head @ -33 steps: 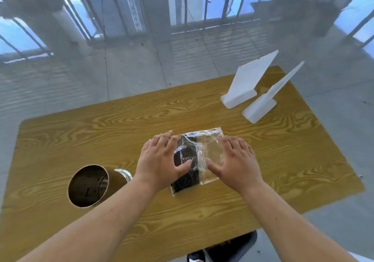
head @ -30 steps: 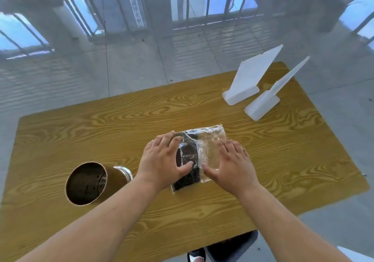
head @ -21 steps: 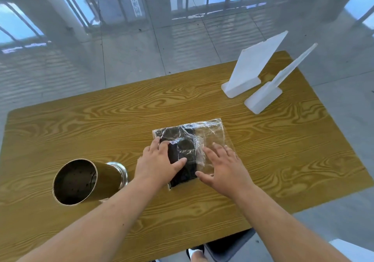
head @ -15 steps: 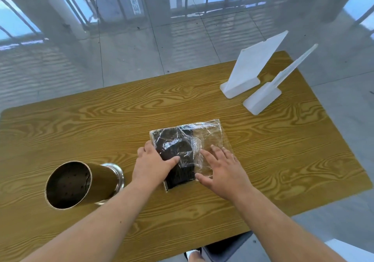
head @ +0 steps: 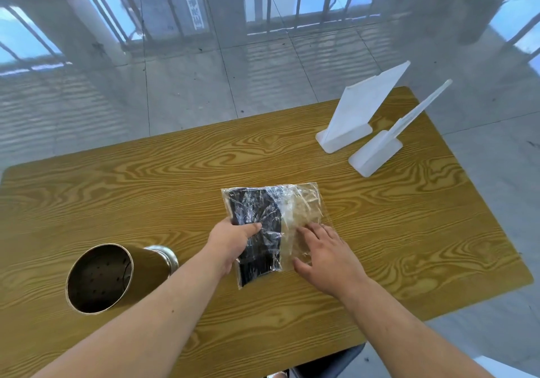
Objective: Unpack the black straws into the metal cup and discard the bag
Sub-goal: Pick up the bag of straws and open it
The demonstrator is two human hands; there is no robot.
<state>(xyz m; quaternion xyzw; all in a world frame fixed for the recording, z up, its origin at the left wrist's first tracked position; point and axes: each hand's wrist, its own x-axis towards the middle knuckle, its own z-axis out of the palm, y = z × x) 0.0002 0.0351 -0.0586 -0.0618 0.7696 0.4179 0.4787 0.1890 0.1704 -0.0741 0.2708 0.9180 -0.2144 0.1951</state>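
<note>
1. I stand at a wooden table (head: 146, 190) with a strong grain pattern, and I look down on my two bare hands.
2. A clear plastic bag (head: 304, 211) lies flat near the middle of the table, a little to the right.
3. The black straws (head: 257, 217) are inside the bag, packed in its left half; the right half looks empty and wrinkled.
4. My left hand (head: 230, 241) takes the left edge of the bag: the thumb presses on top of the plastic over the straws, and the other fingers are hidden, so it seems they go under the edge.
5. My right hand (head: 324, 256) is open, with fingers spread, and it rests flat on the near right part of the bag; it grips nothing.
6. The metal cup (head: 117, 275) lies on its side at the near left of the table, its open mouth turned toward me, and small holes show inside it.
7. The cup is just left of my left forearm and apart from the bag.
8. Two white plastic stands (head: 362, 117) sit at the far right corner of the table, close to each other, well apart from the bag.
9. Beyond the table there is a grey tiled floor (head: 204, 85).
</note>
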